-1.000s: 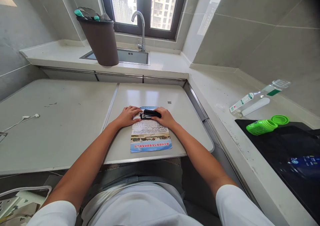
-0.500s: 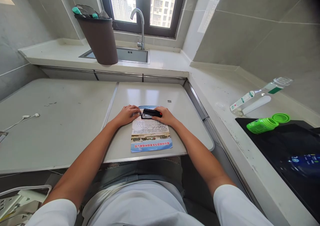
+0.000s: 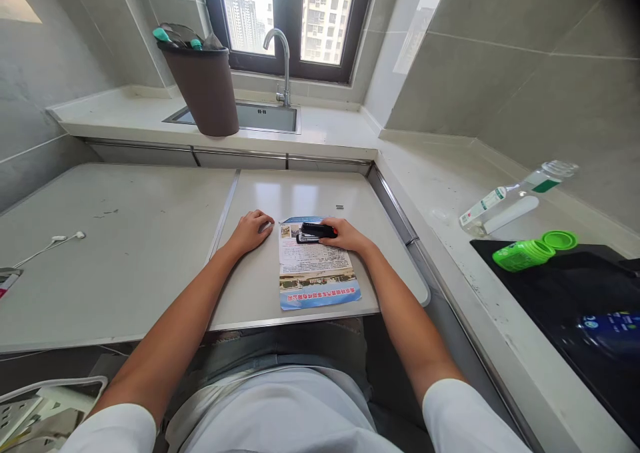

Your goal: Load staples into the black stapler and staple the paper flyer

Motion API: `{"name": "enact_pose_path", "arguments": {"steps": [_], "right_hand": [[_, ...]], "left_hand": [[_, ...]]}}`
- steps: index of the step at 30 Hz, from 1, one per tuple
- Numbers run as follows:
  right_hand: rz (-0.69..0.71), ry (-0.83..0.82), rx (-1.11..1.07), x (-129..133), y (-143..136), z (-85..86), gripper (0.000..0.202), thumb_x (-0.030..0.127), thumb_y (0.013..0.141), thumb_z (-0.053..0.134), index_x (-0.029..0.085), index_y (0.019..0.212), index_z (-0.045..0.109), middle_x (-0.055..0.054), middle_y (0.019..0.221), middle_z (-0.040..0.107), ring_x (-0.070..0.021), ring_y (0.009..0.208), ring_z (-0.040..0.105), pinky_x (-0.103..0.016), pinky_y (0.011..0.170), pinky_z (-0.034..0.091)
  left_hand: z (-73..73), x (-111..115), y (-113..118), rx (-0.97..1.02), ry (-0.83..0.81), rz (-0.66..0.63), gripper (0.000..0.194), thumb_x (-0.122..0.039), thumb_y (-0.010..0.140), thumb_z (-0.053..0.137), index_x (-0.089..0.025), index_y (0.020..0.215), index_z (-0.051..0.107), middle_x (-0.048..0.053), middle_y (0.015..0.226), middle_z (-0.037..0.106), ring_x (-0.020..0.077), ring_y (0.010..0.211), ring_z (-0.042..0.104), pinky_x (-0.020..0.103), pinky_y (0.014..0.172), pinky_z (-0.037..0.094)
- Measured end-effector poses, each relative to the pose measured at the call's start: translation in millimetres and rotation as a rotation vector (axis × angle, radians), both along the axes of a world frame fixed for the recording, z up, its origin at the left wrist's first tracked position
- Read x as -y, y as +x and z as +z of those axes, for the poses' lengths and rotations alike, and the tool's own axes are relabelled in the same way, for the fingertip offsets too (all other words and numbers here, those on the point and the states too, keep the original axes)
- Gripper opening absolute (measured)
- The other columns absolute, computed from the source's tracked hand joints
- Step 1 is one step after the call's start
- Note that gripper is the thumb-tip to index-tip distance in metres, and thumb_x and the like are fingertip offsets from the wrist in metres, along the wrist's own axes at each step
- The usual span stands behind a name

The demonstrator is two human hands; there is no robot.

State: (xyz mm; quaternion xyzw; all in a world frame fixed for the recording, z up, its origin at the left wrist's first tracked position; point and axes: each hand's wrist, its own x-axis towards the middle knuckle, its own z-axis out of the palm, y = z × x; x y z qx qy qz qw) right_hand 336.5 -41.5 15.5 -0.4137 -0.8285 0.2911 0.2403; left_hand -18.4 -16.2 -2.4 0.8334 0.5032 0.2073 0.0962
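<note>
- Right-hand fingers (image 3: pixel 330 225): closed around the rear end of a black stapler (image 3: pixel 311 231); the grip appears firm, and a small red part shows beside the hand.
- Right hand (image 3: pixel 345 234): positioned over the upper right part of the leaflet, forearm reaching in from the near side.
- Stapler: located above the upper part of a printed leaflet (image 3: pixel 317 266), front end pointing left; whether its base touches the paper cannot be confirmed from this angle.
- Left hand (image 3: pixel 249 233): resting on the table, just left of the leaflet and apart from the stapler. Fingers are bent inward; something pale shows at their tips, but I cannot tell whether they hold anything.
- Leaflet: flat on the white table (image 3: pixel 150 273), right of the seam, with its large red characters upside down to the wearer.
- Two small grey strips (image 3: pixel 340 207): beyond the stapler, slightly to its right.
- White earphones (image 3: pixel 80 235): on the table's left section.
- Brown bin (image 3: pixel 203 93): on the white worktop (image 3: pixel 330 129), at the sink (image 3: pixel 265 118).
- Green container (image 3: pixel 520 255): lying on its side at right, lid open.
- Clear bottle (image 3: pixel 483 207): near the green container, also lying down.
</note>
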Motion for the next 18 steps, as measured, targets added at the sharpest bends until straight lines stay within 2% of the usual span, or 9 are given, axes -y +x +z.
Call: {"name": "enact_pose_path", "arguments": {"steps": [8, 14, 18], "right_hand": [[-0.076, -0.172, -0.043, -1, 45, 1.1, 0.045, 0.042, 0.082, 0.079, 0.019, 0.120, 0.072, -0.006, 0.115, 0.072, -0.0250, 0.103, 0.065, -0.034, 0.091, 0.049], [-0.131, -0.192, -0.023, -2, 78, -0.5, 0.051, 0.045, 0.080, 0.082, 0.018, 0.122, 0.073, -0.007, 0.115, 0.073, -0.0259, 0.104, 0.066, -0.036, 0.093, 0.050], [-0.162, -0.182, -0.030, -3, 93, -0.9, 0.050, 0.048, 0.077, 0.084, 0.017, 0.115, 0.076, -0.007, 0.110, 0.073, -0.0261, 0.100, 0.066, -0.036, 0.091, 0.050]], "left_hand": [[-6.2, -4, -4, 0.072, -0.019, -0.006, 0.030, -0.036, 0.096, 0.057, -0.024, 0.116, 0.076, 0.011, 0.121, 0.067, 0.0319, 0.116, 0.061, 0.048, 0.103, 0.043], [-6.0, -4, -4, 0.095, -0.042, -0.015, 0.031, -0.036, 0.095, 0.057, -0.023, 0.116, 0.076, 0.011, 0.121, 0.067, 0.0318, 0.115, 0.061, 0.049, 0.104, 0.042], [-5.0, -3, -4, 0.099, -0.050, -0.013, 0.031, -0.036, 0.095, 0.056, -0.024, 0.115, 0.076, 0.011, 0.120, 0.067, 0.0318, 0.114, 0.061, 0.049, 0.103, 0.043]]}}
